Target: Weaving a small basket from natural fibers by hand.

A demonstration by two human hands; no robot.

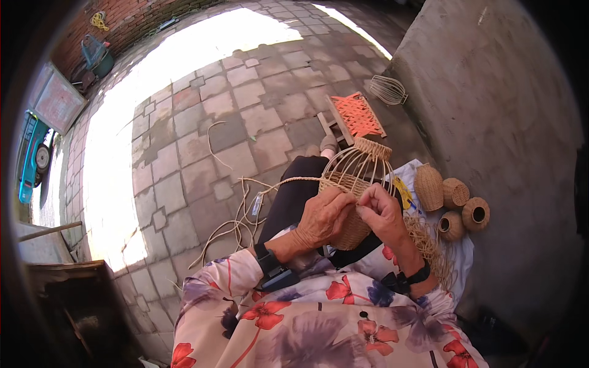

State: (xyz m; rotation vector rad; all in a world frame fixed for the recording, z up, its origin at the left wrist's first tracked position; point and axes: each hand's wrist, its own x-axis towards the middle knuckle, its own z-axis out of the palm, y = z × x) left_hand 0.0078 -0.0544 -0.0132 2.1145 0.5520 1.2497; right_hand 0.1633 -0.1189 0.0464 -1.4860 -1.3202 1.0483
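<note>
A half-woven rattan basket [356, 168] on a wire frame rests on my lap, its lower part tightly woven and its upper ribs still bare. My left hand [322, 218] grips the woven body from the left. My right hand [380, 211] pinches a thin rattan strand against the weave at the basket's side. A long loose strand [270, 184] runs from the basket leftward, down to the paving.
Several small finished woven pots [451, 205] lie on a white cloth at my right. A small stool with an orange woven seat [356, 115] and a bare wire frame [388, 89] stand ahead by the concrete wall. Loose rattan strips [230, 230] trail over the paving stones.
</note>
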